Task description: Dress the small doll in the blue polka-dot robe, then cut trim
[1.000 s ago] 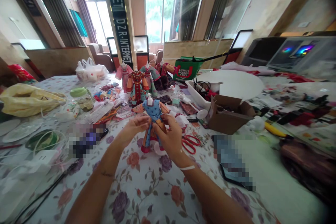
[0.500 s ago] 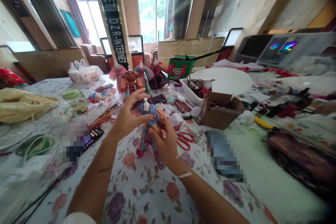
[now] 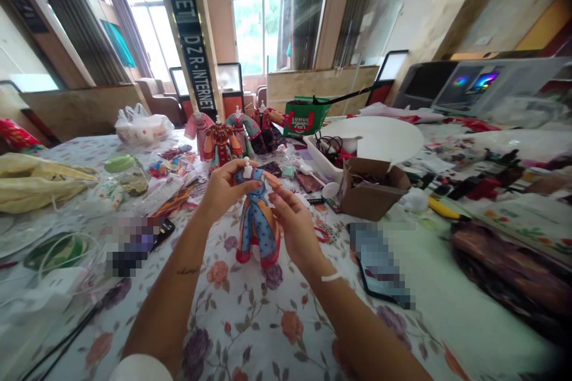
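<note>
A small headless doll (image 3: 258, 229) in a blue and orange costume with red trim stands upright on the flowered tablecloth (image 3: 250, 321), its white neck peg showing at the top. My left hand (image 3: 226, 189) is closed around the doll's upper body from the left, thumb across the chest. On the right side, my right hand (image 3: 291, 220) pinches the doll's orange sleeve (image 3: 271, 181) between thumb and fingers. Red-handled scissors (image 3: 320, 233) lie just beyond my right hand, which partly hides them.
Several dressed doll bodies (image 3: 222, 143) stand at the back. A cardboard box (image 3: 372, 190), a white tray (image 3: 319, 158) and a phone (image 3: 375, 262) lie to the right. On the left are a second phone (image 3: 166, 229), a lidded jar (image 3: 127, 172) and cables (image 3: 75, 324).
My left hand has lowered and its fingers have closed on the doll's shoulder. My right hand has shifted from the doll's waist up to the sleeve, uncovering more of the skirt.
</note>
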Demonstrator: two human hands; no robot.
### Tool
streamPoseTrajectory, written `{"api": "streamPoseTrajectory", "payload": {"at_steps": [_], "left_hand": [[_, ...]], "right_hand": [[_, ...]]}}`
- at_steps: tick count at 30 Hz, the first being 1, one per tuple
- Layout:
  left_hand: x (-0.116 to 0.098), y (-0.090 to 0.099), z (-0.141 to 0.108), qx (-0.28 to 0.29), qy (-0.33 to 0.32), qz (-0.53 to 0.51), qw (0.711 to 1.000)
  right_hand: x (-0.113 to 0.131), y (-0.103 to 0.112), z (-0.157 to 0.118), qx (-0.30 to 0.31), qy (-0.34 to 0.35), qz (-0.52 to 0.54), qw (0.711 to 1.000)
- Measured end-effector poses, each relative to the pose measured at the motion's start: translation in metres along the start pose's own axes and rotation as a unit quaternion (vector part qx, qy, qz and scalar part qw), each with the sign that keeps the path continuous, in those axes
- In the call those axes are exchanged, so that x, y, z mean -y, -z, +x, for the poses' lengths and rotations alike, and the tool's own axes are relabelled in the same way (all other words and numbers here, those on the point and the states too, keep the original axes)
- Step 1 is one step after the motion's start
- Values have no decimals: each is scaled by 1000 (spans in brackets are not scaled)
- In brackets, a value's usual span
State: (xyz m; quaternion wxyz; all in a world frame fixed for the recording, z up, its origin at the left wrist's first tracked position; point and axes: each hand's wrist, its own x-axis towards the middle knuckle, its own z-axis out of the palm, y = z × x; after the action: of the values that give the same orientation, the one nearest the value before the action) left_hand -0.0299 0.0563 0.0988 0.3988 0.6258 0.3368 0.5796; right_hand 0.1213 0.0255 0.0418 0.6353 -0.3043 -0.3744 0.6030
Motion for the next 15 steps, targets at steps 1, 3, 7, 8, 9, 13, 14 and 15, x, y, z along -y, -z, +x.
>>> {"api": "streamPoseTrajectory", "payload": {"at_steps": [1,3,7,8,9,13,14,15], "left_hand": [[1,1,1,3,1,0,1000],[0,1,2,11,7,-3,1000],[-3,-1,-1,20,22,-17,999],[-3,-2,-2,23,23,-20,999],[-4,-2,-2,26,22,-21,999],[-4,-5,-3,36,10,-15,999],[-4,-5,-3,36,9,-13,999],[-4,-6,-3,36,10,-10,999]], "right_hand": [[3,0,3,-5,-8,16,1000],[9,1,6,-15,-16,35,999],[19,2,4,7,-42,82,996],[22,1,3,17,-51,96,994],[25,0,2,28,-60,110,992],[35,-7,1,42,-76,149,985],[37,-8,2,39,-75,148,985],[38,-9,3,37,-74,143,986]]}}
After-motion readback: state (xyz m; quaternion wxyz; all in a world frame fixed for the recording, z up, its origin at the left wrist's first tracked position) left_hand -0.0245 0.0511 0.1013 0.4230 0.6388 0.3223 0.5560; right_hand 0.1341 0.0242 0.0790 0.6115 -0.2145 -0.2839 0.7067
